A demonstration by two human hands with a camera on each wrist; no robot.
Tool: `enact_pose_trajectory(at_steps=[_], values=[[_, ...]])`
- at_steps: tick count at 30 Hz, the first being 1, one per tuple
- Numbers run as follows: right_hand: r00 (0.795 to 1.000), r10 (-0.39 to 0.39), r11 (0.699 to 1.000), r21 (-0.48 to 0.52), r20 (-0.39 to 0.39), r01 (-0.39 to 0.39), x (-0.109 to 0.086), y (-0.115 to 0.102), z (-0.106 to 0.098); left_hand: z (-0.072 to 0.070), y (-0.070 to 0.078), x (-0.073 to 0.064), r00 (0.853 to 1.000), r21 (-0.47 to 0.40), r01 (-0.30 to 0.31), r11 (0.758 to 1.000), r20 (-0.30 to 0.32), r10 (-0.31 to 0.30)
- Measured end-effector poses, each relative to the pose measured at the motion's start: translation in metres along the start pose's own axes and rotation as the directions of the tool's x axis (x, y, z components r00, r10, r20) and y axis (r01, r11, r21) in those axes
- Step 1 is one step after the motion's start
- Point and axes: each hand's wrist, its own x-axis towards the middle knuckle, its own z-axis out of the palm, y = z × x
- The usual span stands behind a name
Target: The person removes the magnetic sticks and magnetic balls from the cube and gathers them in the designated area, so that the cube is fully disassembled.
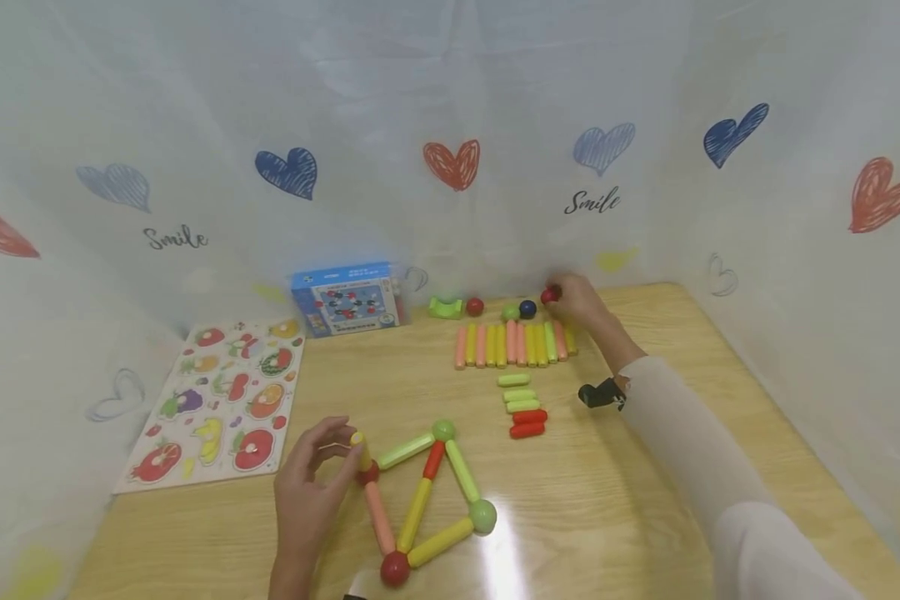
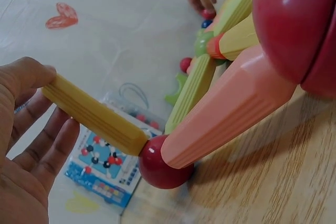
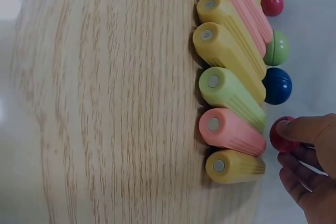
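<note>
My left hand holds the top of a yellow rod that stands tilted on a red ball. That ball is one corner of a flat frame of rods and balls on the table, with two green balls, the nearer one a green ball, and a red ball at its other corners. A red-and-yellow diagonal crosses the frame. At the back of the table, my right hand pinches another red ball between thumb and fingers, beside a dark blue ball.
A row of pink, yellow and green rods lies before the loose balls. Shorter green and red rods lie nearer. At the back left stand a blue box and a fruit puzzle board. A patterned curtain encloses the table.
</note>
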Motion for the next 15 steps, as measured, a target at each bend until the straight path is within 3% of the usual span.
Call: enact_pose_trajectory(at_steps=[5, 11, 15], values=[[0.999, 0.018, 1.000, -0.009, 0.049, -0.017, 0.0005, 0.0022, 0.0063, 0.0011, -0.0012, -0.0019, 1.000, 0.009, -0.011, 1.000, 0.004, 0.011], [0.997, 0.008, 1.000, -0.014, 0.080, -0.007, 0.0037, 0.0049, 0.0105, 0.0007, -0.0047, -0.0011, 0.997, 0.002, -0.083, 0.997, 0.006, 0.083], [0.996, 0.000, 1.000, 0.031, 0.085, -0.003, 0.0049, 0.0044, 0.0064, 0.0010, -0.0030, 0.0014, 0.998, 0.015, -0.069, 0.997, 0.000, 0.070]])
